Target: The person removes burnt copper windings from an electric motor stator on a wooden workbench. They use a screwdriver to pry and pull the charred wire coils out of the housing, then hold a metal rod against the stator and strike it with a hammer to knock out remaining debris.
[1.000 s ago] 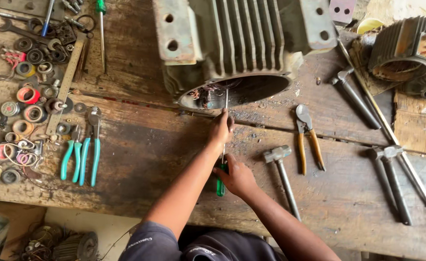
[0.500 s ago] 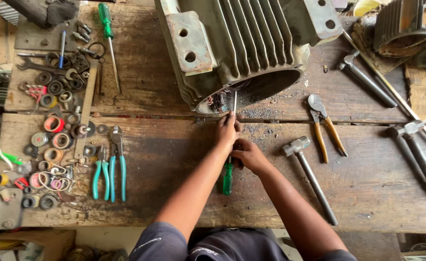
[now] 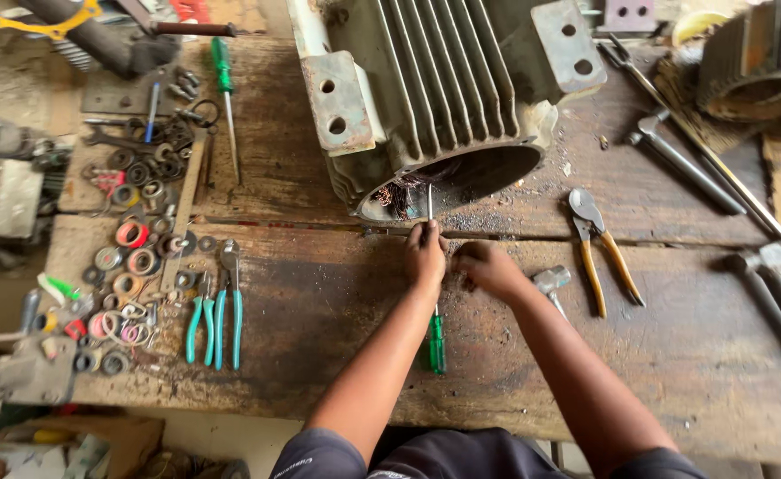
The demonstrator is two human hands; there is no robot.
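The green-handled screwdriver [image 3: 435,302] lies at the frame centre with its long axis running straight up into the open mouth of the motor housing [image 3: 448,182], your left hand [image 3: 426,257] clenched on its shaft and your right hand [image 3: 488,266] curled just beside it.

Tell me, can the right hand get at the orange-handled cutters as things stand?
Probably yes. The right hand rests on the bench just left of the orange-handled cutters, with only a hammer head near it and bare wood between.
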